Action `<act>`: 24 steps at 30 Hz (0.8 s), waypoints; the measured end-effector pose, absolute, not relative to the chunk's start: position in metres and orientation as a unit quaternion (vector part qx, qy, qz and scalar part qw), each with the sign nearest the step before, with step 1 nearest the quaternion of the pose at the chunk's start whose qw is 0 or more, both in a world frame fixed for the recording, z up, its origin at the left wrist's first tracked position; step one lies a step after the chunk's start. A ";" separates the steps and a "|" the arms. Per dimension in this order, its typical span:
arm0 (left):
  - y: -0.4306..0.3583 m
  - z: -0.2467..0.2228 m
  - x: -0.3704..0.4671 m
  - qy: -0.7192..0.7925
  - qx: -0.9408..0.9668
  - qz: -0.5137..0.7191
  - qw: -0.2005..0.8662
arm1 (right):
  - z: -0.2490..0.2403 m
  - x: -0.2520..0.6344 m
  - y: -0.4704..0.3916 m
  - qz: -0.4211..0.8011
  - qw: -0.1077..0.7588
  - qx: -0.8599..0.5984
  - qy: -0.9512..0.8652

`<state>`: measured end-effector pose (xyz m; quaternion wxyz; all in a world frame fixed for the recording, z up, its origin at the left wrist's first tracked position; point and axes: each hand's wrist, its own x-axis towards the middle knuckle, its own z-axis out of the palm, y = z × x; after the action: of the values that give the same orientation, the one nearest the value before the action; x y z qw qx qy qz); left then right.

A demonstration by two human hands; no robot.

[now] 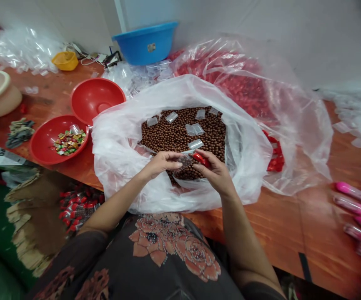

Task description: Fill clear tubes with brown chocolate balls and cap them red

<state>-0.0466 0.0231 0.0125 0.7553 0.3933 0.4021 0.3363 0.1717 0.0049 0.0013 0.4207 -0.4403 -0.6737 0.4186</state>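
Note:
My left hand [163, 164] is closed on a small clear plastic container [184, 161], which looks dark with brown balls inside. Close beside it, my right hand [214, 171] pinches a red cap [201, 159] near the container's end; whether the two touch, I cannot tell. Both hands are over a large white plastic bag [114, 133], its mouth spread wide. Small round brown balls [164, 139] fill the bag. Several clear containers [195, 144] lie on top of the balls.
Left of the bag are a red bowl [39, 146] of wrapped sweets [69, 142] and another red bowl [96, 93]. A blue basin [147, 43] stands behind. Red pieces fill a clear bag [230, 75]. Pink-capped tubes [355, 204] lie right. Below left, a cardboard box [39, 208] holds red-capped containers [77, 206].

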 end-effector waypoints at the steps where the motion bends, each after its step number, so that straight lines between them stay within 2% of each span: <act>1: 0.023 0.012 -0.046 0.402 0.392 0.336 0.756 | 0.001 0.172 0.004 0.429 0.418 -0.435 -0.672; 8: 0.021 0.007 -0.045 0.410 0.402 0.330 0.749 | -0.007 0.174 0.001 0.402 0.444 -0.476 -0.644; 12: 0.017 0.005 -0.046 0.420 0.397 0.344 0.740 | -0.014 0.180 0.001 0.496 0.461 -0.507 -0.534; 16: 0.010 0.003 -0.042 0.410 0.407 0.341 0.742 | -0.010 0.175 -0.003 0.617 0.461 -0.450 -0.452; 24: 0.000 -0.001 -0.036 0.402 0.444 0.339 0.725 | -0.005 0.159 -0.012 0.612 0.496 -0.448 -0.422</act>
<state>-0.0362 -0.0002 -0.0008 0.7251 0.4443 0.4024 0.3390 0.1586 -0.0119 -0.0051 0.4964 -0.4479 -0.4221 0.6122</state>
